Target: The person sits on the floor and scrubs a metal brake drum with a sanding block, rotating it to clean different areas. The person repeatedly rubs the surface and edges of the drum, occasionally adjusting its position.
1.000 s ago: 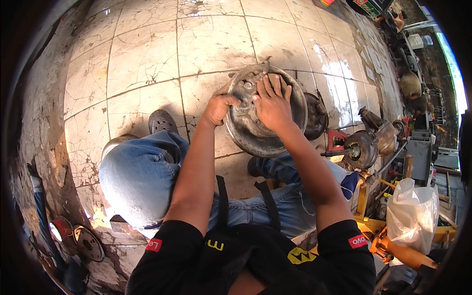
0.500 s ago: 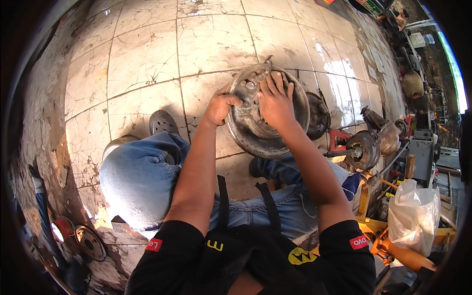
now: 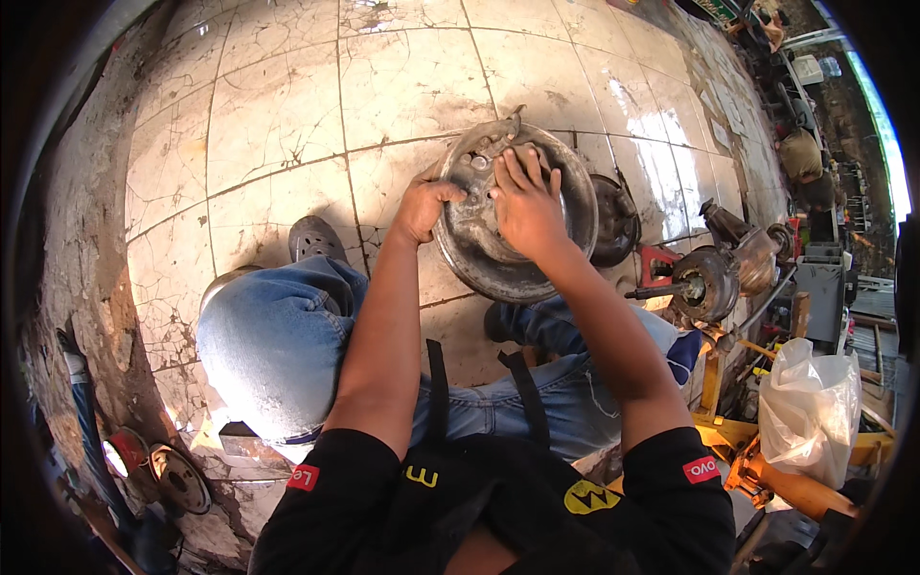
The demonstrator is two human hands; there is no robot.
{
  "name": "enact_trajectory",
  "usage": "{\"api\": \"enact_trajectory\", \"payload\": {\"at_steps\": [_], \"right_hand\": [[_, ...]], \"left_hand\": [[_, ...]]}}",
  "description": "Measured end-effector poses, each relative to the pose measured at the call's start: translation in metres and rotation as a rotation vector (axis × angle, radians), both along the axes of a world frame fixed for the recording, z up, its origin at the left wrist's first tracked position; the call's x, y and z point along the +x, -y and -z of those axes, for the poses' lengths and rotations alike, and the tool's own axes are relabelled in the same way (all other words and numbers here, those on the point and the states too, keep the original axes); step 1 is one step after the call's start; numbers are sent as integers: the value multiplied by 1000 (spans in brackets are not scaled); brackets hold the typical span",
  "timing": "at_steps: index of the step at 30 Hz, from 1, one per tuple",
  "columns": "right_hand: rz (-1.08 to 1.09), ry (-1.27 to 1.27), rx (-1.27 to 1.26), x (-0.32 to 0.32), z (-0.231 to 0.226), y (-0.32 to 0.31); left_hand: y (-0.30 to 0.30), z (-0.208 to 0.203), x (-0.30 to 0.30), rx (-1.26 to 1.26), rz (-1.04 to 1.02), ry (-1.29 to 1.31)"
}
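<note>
Brake backing plate (image 3: 474,230): round, grimy grey metal, raised rim, small projection (image 3: 514,122) at top; face toward camera, over tiled floor (image 3: 412,86), well in from left edge; floor contact unclear.

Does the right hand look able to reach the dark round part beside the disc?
Probably yes: the disc hides some of the dark round part, but its exposed right side lies near the right hand.

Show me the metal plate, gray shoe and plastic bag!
Metal plate (image 3: 477,228): head view, on its face.
Gray shoe (image 3: 315,237): head view, on its holey top.
Plastic bag (image 3: 809,412): head view, on its side.
</note>
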State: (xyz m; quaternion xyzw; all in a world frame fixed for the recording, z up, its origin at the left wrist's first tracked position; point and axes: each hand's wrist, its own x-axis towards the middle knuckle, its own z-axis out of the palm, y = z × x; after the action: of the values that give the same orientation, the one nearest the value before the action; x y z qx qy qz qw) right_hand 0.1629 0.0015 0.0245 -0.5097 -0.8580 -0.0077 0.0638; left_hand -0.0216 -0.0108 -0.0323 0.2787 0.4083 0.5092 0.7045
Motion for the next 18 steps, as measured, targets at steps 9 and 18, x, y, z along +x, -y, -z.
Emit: {"api": "enact_trajectory", "payload": {"at_steps": [9,18], "right_hand": [[42,57,-32,0,1,-2],[31,34,22,-4,3,-3]], "left_hand": [[-3,-8,3,-80,-3,-40],[-2,-5,3,-49,-35,117]]}}
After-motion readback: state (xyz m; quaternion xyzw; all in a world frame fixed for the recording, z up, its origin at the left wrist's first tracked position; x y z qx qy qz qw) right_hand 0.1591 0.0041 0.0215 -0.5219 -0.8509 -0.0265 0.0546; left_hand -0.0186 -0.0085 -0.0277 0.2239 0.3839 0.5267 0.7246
